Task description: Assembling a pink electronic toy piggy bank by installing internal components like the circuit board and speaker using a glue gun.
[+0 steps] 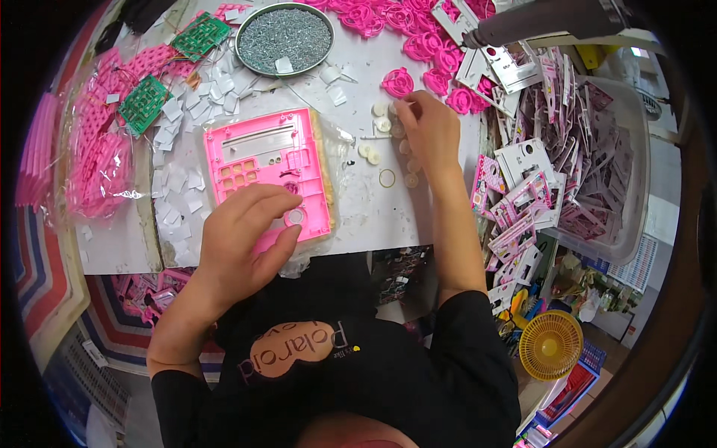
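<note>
A pink plastic toy housing lies open side up on a wrapped, padded block in front of me. My left hand rests over its lower left part, fingers curved and thumb apart. Between thumb and fingertips a small round ring shows in the housing. To the right, my right hand reaches down among small whitish round discs, thumb and fingers pinched together. Whatever is between those fingertips is too small or hidden to make out. A thin ring lies just below the discs.
A round tray of small screws stands at the back. Green circuit boards and white paper pieces lie left. Pink ring parts sit at the back right, beneath a dark tool. A clear bin holds printed panels.
</note>
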`<state>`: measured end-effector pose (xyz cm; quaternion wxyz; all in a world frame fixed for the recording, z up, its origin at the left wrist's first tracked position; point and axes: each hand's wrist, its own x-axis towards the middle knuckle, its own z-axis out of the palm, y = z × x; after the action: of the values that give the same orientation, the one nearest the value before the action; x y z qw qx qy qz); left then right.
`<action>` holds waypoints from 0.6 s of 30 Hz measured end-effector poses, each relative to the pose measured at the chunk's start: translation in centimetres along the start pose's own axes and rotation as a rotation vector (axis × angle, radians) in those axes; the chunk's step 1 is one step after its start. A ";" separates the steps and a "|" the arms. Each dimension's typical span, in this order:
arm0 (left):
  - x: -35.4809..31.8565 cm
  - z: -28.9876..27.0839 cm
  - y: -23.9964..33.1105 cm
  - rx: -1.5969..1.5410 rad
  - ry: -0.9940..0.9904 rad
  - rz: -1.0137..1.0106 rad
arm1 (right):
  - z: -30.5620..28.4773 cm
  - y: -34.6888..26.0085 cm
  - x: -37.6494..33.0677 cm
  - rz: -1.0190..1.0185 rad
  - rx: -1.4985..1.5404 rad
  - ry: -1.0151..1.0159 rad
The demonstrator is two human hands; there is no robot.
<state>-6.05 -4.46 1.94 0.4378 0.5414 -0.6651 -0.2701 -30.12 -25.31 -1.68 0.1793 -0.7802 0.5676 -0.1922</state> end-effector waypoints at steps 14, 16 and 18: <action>0.3 1.0 0.7 -0.658 -0.174 -0.629 | -0.6 -9.4 -8.8 -0.120 0.787 -0.323; 0.2 0.6 1.1 -0.742 -0.161 -0.717 | -0.2 -9.8 -9.4 -0.296 0.688 -0.271; -0.8 0.4 0.4 -0.651 -0.150 -0.658 | -0.1 -9.8 -9.3 -0.520 0.554 -0.281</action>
<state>-6.55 -3.68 1.83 0.4266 0.5369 -0.3683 -0.6277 -24.82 -13.64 2.40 0.4041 -0.8385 0.2481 -0.2683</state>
